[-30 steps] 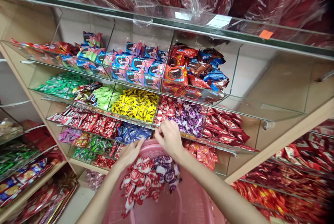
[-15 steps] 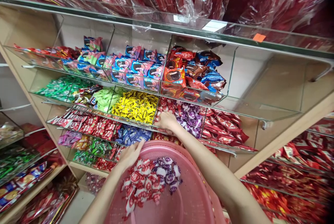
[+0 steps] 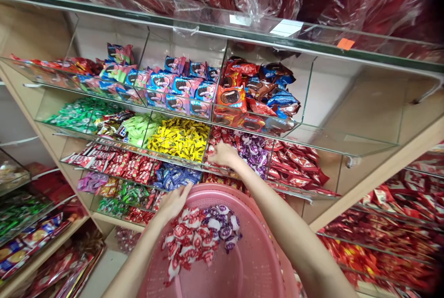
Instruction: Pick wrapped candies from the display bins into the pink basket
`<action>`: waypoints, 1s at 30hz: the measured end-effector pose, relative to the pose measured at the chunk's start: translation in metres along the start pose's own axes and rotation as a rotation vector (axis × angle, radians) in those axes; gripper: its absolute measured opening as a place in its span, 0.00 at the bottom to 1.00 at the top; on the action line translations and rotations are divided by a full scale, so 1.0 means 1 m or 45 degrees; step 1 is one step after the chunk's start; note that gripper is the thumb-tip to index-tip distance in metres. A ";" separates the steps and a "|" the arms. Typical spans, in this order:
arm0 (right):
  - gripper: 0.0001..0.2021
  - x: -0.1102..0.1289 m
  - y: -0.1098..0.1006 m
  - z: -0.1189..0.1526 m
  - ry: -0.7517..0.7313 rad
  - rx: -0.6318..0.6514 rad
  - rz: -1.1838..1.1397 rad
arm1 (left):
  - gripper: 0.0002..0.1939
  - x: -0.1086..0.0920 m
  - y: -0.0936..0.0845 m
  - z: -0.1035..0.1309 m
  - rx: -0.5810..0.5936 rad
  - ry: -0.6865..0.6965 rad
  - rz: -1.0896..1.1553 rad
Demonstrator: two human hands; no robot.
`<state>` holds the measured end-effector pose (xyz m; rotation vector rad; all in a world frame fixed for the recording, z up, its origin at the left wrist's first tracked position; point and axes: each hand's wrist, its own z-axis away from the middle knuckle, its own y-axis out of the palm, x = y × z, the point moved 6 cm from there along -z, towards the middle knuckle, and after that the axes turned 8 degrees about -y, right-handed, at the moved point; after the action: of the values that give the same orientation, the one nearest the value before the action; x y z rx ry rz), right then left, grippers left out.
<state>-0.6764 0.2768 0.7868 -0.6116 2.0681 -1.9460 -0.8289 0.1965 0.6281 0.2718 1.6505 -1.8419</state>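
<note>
My left hand [image 3: 175, 201] is closed on the rim of a pink plastic basket [image 3: 258, 251], fingers over its far left edge. Inside the basket lie red-and-white twist-wrapped candies [image 3: 190, 238] and purple-and-white ones [image 3: 224, 226]. My right hand [image 3: 224, 154] reaches over the basket into a shelf compartment, its fingers curled at the red-wrapped candies [image 3: 217, 136] on the left side; the fingertips are partly hidden among them. Purple-wrapped candies [image 3: 255, 154] fill the right side of that compartment, beside my wrist.
A glass front edge [image 3: 173, 158] runs along the compartments. Yellow packets [image 3: 178, 140] lie to the left, red packets [image 3: 294, 164] to the right. Above is a glass shelf of packaged cookies [image 3: 183, 85]. A wooden side panel [image 3: 374, 173] slopes down at right.
My right hand has shifted slightly within the red candies, its fingers curling at them. My left hand stays on the basket rim. The view has moved a little.
</note>
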 end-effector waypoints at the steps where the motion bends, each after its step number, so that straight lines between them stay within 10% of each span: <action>1: 0.12 -0.002 -0.007 0.008 -0.028 -0.070 -0.038 | 0.40 0.000 0.000 0.000 0.001 0.001 0.000; 6: 0.10 -0.001 -0.006 0.065 -0.287 -0.441 -0.419 | 0.40 0.001 0.002 -0.003 0.007 -0.001 0.018; 16: 0.08 0.051 0.141 0.119 -0.389 -0.129 -0.505 | 0.39 0.002 0.003 -0.002 -0.006 0.013 0.025; 30: 0.10 0.072 0.167 0.117 -0.493 -0.245 -0.116 | 0.38 0.005 0.005 -0.005 -0.043 0.031 0.008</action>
<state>-0.7114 0.1444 0.6195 -1.0478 2.0147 -1.5273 -0.8308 0.1996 0.6201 0.2860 1.6939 -1.8113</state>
